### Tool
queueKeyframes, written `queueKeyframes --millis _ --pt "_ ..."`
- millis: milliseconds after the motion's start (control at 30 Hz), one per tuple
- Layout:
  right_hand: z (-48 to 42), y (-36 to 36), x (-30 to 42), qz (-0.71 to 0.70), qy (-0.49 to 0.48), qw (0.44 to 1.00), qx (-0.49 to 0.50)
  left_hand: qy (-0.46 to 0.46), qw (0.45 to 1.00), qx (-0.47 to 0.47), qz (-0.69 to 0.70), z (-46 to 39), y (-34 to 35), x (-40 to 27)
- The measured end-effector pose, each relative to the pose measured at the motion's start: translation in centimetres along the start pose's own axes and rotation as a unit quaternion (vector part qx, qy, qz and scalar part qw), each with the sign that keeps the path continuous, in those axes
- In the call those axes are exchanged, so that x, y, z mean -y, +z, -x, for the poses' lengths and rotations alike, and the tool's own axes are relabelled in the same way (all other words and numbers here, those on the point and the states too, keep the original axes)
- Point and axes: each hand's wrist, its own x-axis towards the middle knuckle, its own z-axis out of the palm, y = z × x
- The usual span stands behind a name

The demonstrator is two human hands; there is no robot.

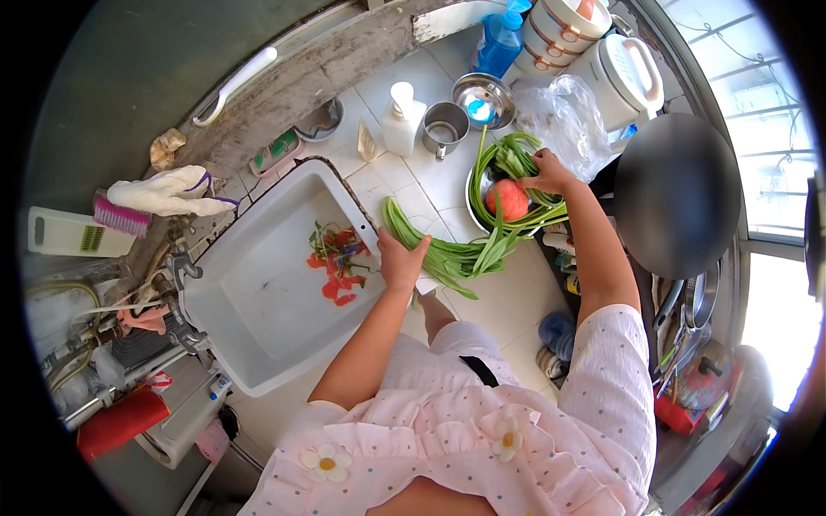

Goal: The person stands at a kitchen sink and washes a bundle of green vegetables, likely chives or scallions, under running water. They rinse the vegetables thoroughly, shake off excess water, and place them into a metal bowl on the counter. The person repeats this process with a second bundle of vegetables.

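My left hand (401,258) is closed around one end of a bunch of long green leafy vegetables (452,258), just off the right rim of the white sink. The bunch stretches right, below a bowl. My right hand (548,174) grips more leafy greens (513,155) at the right side of that metal or enamel bowl (470,211). A round red-orange fruit or vegetable (508,200) sits in the bowl among long green stems. Red peel pieces and green scraps (339,264) lie in the sink (258,335).
Behind the bowl stand a steel mug (446,127), a steel bowl (484,97), a clear plastic bag (568,116), a white pump bottle (401,126) and a blue soap bottle (498,48). Taps (184,264) are at the sink's left. Pans (702,300) are at the right.
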Motion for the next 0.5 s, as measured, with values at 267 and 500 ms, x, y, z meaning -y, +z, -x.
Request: queueKeyframes --millis 267,500 --pt "0.6 -0.3 -0.4 -0.197 0.067 0.977 -0.035 -0.093 0.992 -0.031 0.079 -1.8 2.3 0.6" --pt "0.9 3.5 -1.0 0.116 -0.074 0.981 -0.139 -0.129 0.954 0.009 0.269 -2.8 3.0 1.6"
